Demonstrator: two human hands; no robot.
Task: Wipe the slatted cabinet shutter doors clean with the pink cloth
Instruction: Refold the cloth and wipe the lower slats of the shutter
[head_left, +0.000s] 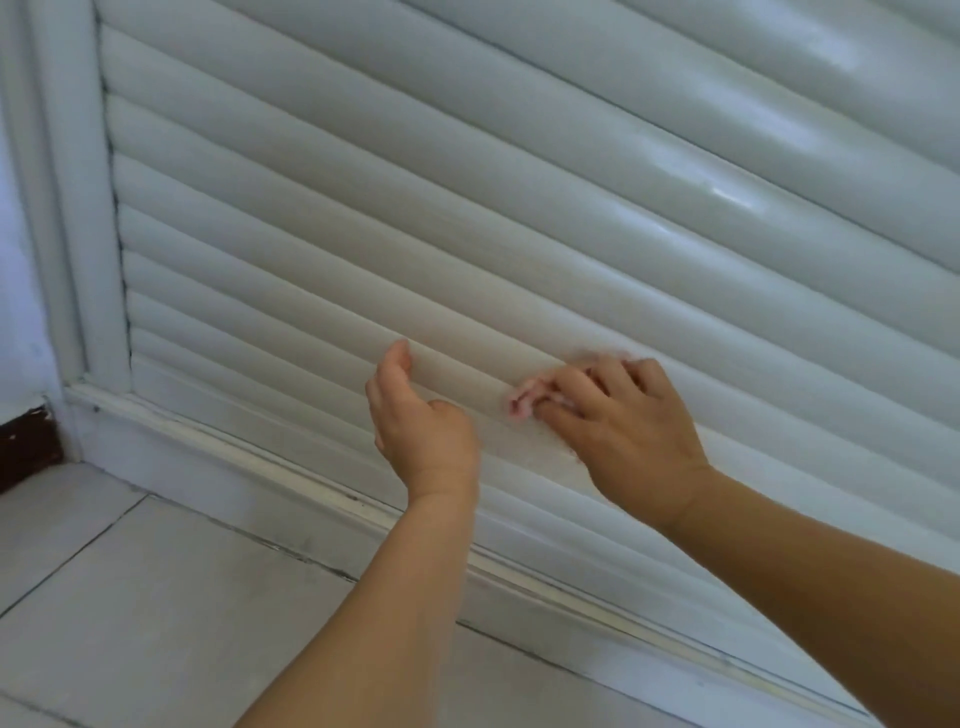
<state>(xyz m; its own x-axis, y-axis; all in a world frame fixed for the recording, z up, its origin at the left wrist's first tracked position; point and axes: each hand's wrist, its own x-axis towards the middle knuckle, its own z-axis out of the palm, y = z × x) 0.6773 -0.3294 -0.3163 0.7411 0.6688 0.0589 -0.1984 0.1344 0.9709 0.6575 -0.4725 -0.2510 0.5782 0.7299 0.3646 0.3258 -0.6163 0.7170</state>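
Forearms: two bare forearms, nearest the viewer, rise from the lower edge toward the low part of the door.
Right hand (621, 421): palm toward the slats, fingers curled over a bunched cloth and pressing it against the door; a clenched hold on the cloth.
Pink cloth (524, 400): mostly hidden beneath the right hand; a small pink fold pokes out at the fingertips on the side facing the other hand, with a pale blurred edge above the knuckles. It sits on the lower slats.
Left hand (421, 415): just beside the cloth, not touching it; fingers relaxed and loosely bent, nothing held. Whether the fingertips touch the slat cannot be told.
Shutter door (519, 208): white, glossy, rounded horizontal slats filling most of the view; sheen toward the upper right. A duller, faintly smudged patch lies around and below the right hand.
Door frame (78, 208): white upright post at the left, joined to a bottom rail (291, 478) with dark grime along its seam.
Floor (130, 597): pale tiles with dark grout lines, below the rail.
Stage, by judgement: wiping of the lower slats under way; rail and grooves look undone.
Risk, cloth: so little shows that it may slip from under the fingers on a long stroke, leaving bare skin smearing the paint.
Risk, grooves: a bunched wad rides the slat crowns and may skip the recesses between them.
Risk, dirt: dragging over the grimy seam could carry dark streaks up onto the wiped slats.
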